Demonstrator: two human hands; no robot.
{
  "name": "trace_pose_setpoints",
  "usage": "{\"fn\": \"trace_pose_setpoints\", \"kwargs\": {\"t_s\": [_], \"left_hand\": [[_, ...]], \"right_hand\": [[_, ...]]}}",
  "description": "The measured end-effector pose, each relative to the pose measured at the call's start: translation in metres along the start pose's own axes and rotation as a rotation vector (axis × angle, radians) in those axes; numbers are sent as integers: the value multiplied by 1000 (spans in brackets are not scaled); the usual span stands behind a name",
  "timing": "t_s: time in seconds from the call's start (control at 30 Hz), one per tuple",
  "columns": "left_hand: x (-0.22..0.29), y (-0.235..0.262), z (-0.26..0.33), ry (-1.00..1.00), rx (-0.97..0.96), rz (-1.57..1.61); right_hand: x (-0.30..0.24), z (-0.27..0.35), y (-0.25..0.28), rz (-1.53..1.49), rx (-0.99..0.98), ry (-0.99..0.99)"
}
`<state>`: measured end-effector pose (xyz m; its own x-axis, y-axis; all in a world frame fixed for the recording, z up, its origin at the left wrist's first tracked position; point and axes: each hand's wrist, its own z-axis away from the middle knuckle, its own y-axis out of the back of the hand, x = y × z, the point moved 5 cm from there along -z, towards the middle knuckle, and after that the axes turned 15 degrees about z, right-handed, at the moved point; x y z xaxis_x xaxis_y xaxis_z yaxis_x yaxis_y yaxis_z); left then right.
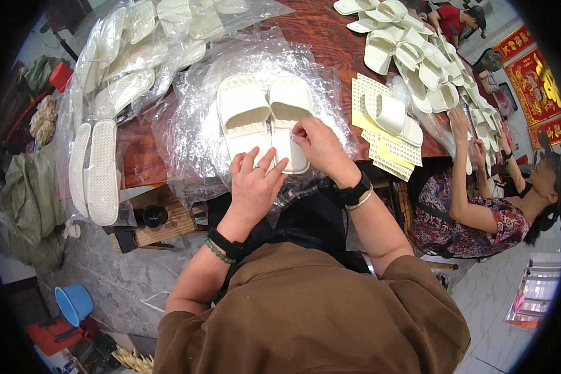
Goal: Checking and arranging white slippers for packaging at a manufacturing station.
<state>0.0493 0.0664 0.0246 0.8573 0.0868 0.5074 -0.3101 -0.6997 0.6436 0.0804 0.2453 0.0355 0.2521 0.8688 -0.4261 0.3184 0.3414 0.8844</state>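
A pair of cream slide slippers [244, 106] lies side by side, open toes away from me, on a pile of clear plastic bags [187, 124]. My left hand [255, 184] rests its spread fingertips on the heel ends of both soles and holds nothing. Over the right slipper's insole, my right hand [321, 144] has its thumb and forefinger pinched together. Anything between those fingertips is too small to make out. To the right, another slide slipper [389, 113] lies on yellow sheets [386, 153] with small printed rows.
Bagged slippers [128, 87] cover the left of the reddish wooden table [305, 31]; one bagged pair [100, 171] hangs over its edge. Loose slippers [417, 56] are heaped at the right. A co-worker [474, 212] sits there, hands near the heap. A blue bucket [73, 303] stands lower left.
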Motion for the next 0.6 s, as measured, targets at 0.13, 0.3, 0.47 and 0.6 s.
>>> {"fn": "trace_pose_setpoints", "kwargs": {"t_s": [0.13, 0.3, 0.47, 0.6], "left_hand": [[-1, -1, 1, -5, 6, -4], [-1, -1, 1, -7, 7, -6], [-1, -1, 1, -7, 9, -7], [-1, -1, 1, -8, 7, -5]], "right_hand": [[-2, -2, 0, 36, -10, 26], [-1, -8, -3, 89, -19, 30], [0, -16, -5, 107, -108, 24], [2, -21, -7, 201, -114, 45]]}}
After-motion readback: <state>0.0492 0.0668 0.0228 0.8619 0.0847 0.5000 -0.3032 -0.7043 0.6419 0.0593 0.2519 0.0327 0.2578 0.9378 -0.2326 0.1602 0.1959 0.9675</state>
